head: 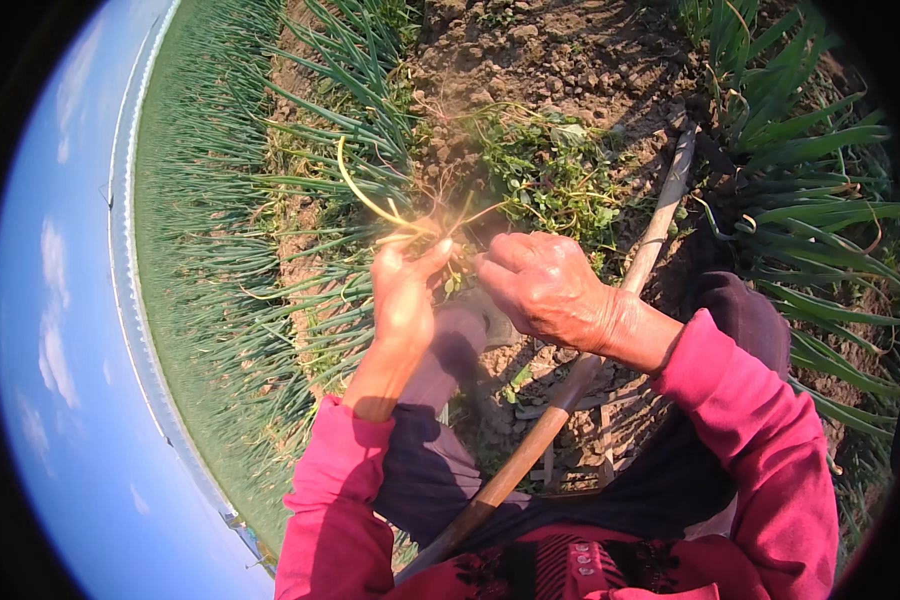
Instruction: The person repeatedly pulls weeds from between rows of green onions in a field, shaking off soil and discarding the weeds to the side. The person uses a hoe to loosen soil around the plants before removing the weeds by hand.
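Observation:
My left hand [409, 281] pinches a small bunch of pulled plants [442, 225] with pale stems and thin roots between thumb and fingers. One long yellowish stem [364, 195] curves up to the left from it. Close beside it on the right, my right hand [540, 289] is curled into a fist, back of the hand up; whether it grips a stem is hidden. Behind the hands lies a heap of uprooted green weeds [555, 169] on the soil. A wooden tool handle [525, 457] passes under my right wrist, its far end at the soil.
Green onion rows [345, 112] stand on the left, with more onion plants [817, 150] on the right. Cloddy brown soil [532, 52] lies between them. My bent legs and a slatted wooden piece [607, 442] are below. A wide green field stretches far left.

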Available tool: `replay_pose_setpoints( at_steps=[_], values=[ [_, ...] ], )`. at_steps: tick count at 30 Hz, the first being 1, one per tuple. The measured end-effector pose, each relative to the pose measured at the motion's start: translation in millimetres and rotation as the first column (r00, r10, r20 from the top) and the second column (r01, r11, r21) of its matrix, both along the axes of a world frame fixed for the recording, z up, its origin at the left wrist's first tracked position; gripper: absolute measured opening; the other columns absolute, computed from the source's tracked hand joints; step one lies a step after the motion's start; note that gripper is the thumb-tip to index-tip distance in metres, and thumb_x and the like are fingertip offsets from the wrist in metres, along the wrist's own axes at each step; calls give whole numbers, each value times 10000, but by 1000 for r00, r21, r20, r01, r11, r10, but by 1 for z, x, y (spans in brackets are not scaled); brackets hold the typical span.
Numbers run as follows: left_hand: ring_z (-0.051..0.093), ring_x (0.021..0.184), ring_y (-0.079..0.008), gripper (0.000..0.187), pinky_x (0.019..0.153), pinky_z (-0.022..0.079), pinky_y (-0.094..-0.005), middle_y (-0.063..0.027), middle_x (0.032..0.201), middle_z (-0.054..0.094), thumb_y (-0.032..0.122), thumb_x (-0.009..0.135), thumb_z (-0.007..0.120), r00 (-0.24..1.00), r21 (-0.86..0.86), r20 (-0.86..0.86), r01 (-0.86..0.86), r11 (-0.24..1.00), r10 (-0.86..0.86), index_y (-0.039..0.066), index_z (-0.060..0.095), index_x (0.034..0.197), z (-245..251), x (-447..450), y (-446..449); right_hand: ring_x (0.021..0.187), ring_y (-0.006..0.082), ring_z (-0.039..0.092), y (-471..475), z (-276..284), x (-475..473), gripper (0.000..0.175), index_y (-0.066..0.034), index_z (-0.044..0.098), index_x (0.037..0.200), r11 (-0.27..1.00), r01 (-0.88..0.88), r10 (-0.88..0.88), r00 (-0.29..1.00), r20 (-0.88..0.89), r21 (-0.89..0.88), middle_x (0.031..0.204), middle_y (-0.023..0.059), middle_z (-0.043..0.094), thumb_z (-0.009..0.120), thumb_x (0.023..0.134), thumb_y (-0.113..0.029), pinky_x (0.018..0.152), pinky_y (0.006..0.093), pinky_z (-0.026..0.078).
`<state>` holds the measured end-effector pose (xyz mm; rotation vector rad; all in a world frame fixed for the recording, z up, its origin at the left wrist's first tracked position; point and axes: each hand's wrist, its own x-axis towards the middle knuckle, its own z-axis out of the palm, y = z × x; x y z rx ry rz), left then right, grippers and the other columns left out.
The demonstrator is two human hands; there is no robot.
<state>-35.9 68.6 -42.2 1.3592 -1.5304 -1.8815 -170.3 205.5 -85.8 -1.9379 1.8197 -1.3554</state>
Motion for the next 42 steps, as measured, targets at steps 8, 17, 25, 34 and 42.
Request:
replay_pose_setpoints(
  at_steps=[8, 17, 25, 34, 42],
  values=[
    [645, 899, -217, 297, 824, 563, -308, -100, 999, 601, -82, 872, 645, 990, 196, -58, -115, 974, 129, 14, 521, 1125, -5, 0, 2, 723, 236, 597, 0, -7, 17, 189, -42, 590, 842, 998, 30, -35, 996, -82, -63, 805, 71, 525, 625, 694, -155, 617, 357, 492],
    [644, 861, -141, 253, 802, 528, -282, -67, 976, 663, -106, 810, 637, 994, -246, -18, 101, 964, -108, 1, 605, 1037, 6, -9, -6, 797, 361, 622, -3, 5, 5, 223, 28, 609, 894, 987, -26, -34, 931, 364, 159, 853, 185, 584, 635, 834, -185, 698, 443, 509],
    [638, 858, -128, 274, 802, 534, -276, -43, 955, 644, -66, 818, 672, 982, -220, -23, 178, 959, -187, -5, 607, 1078, 1, -2, -8, 677, 146, 600, -9, 3, -13, 406, 36, 635, 864, 878, -387, -131, 374, 918, 282, 713, 68, 601, 475, 983, -318, 592, 316, 528],
    [657, 854, -137, 223, 773, 537, -268, -71, 936, 678, -91, 838, 638, 937, -278, 12, 338, 899, -349, -24, 620, 1050, 18, -13, 8, 626, 137, 618, -12, -1, -16, 236, -2, 648, 852, 806, -580, -172, -39, 984, 118, 760, 62, 636, 519, 930, -184, 522, 306, 558],
    [652, 836, -128, 211, 740, 534, -259, -69, 925, 675, -79, 855, 643, 946, -254, -59, 294, 921, -319, -20, 619, 1056, 18, -11, 9, 584, 138, 605, -14, 2, -18, 203, -4, 654, 896, 783, -618, -169, -108, 980, 67, 700, 57, 628, 530, 948, -155, 534, 305, 554]
  ],
)
